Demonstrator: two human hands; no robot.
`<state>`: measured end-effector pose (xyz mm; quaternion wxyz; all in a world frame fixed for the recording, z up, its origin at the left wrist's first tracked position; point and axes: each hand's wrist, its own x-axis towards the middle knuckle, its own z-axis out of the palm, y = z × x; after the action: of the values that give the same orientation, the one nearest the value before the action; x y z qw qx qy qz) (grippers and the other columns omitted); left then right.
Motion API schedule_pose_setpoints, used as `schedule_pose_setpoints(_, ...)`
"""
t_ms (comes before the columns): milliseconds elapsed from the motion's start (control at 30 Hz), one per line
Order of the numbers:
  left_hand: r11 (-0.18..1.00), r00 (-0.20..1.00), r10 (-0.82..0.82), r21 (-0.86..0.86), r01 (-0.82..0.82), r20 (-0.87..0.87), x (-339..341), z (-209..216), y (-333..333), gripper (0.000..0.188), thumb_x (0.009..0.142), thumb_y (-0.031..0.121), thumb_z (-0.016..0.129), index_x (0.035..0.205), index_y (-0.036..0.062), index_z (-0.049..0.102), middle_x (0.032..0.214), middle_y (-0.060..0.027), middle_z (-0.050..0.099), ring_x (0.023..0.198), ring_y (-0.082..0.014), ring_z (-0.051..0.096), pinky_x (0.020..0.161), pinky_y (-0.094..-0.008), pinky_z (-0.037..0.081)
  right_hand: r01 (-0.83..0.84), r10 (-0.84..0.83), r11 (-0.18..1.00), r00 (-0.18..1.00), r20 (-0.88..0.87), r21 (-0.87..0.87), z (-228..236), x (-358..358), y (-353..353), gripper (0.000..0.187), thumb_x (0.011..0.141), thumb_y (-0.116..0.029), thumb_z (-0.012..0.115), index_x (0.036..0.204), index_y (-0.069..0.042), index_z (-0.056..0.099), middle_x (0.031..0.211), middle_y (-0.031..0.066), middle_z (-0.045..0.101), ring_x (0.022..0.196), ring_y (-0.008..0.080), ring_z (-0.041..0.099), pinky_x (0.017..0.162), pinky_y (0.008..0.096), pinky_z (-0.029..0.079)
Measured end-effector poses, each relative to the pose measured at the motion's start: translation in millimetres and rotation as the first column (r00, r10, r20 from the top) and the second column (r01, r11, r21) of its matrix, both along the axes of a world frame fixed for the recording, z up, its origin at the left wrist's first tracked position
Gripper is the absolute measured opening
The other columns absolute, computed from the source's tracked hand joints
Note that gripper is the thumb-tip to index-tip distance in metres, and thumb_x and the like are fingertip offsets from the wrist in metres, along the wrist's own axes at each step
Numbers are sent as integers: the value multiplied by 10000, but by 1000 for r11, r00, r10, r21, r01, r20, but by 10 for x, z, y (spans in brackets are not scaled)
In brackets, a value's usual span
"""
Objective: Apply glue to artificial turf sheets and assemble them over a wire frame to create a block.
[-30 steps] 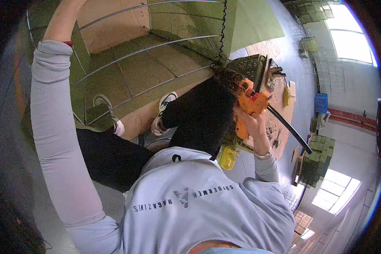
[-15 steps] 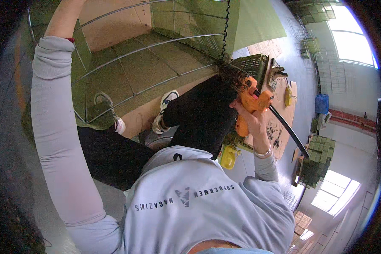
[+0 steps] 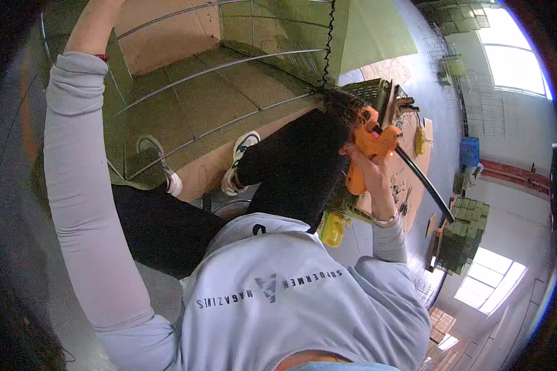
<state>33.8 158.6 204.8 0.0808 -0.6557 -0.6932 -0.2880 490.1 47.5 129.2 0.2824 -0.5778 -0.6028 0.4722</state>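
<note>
In my right hand [image 3: 372, 176] is an orange gun-shaped tool that looks like a glue gun [image 3: 371, 143], gripped by its handle. Its front end is coated in dark, clumpy residue, and a long black stick [image 3: 424, 184] juts out from the back. The blackened tip is at the lower end of a dark, knobbly strand [image 3: 328, 46] on the corner of a thin metal wire frame [image 3: 192, 78]. Olive-green sheeting [image 3: 377, 34] surrounds the frame, before my knees. My left forearm [image 3: 74, 161] reaches up past the frame's left side, with the hand itself cut off by the upper edge.
A dark slatted crate [image 3: 372, 93] and a board [image 3: 422, 148] strewn with dark bits stand beside my right leg. A yellow container [image 3: 335, 230] sits lower down there. Boxes [image 3: 470, 226] are stacked farther right, near a blue crate [image 3: 470, 151]. My feet are beside the frame.
The glue gun and my right hand have shifted very slightly, the tool's front tilting a little. My grip on it stays the same, and the left arm is nearly still.
</note>
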Motion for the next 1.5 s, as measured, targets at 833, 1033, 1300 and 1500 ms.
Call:
schedule_pose_setpoints(833, 1000, 1000, 7, -11, -7, 3, -12, -3, -15, 534, 892, 397, 573, 504, 47, 466, 424, -47, 424, 393, -175, 414, 472, -359, 376, -44, 46, 999, 994, -95, 21, 20, -85, 2, 324, 797, -13, 692, 1096, -3, 566, 961, 46, 626, 775, 137, 614, 695, 284, 523)
schedule_pose_setpoints(1033, 1000, 1000, -19, 9, 19, -12, -8, -6, -7, 535, 901, 391, 568, 499, 54, 459, 420, -40, 418, 385, -160, 397, 460, -352, 360, 8, -8, 997, 1000, -6, -74, -7, -54, -77, 248, 836, -54, 633, 1062, 26, 567, 940, 75, 619, 829, 164, 598, 747, 298, 481)
schedule_pose_setpoints(1300, 999, 1000, 1, -32, 0, 30, 17, 28, -38, 535, 900, 403, 567, 499, 60, 474, 416, -25, 430, 385, -152, 414, 464, -341, 371, -51, 52, 998, 999, 10, -38, 7, -64, -109, 257, 816, -41, 663, 1045, 23, 566, 908, 71, 629, 774, 147, 611, 686, 286, 508)
schedule_pose_setpoints(1500, 999, 1000, -28, 21, 28, 12, 29, 6, -73, 524, 902, 399, 561, 504, 64, 501, 422, -25, 456, 391, -151, 440, 470, -334, 392, -24, 24, 1000, 999, -36, 0, -13, -75, -111, 259, 792, -42, 696, 1018, 27, 591, 875, 58, 651, 739, 141, 627, 658, 278, 522)
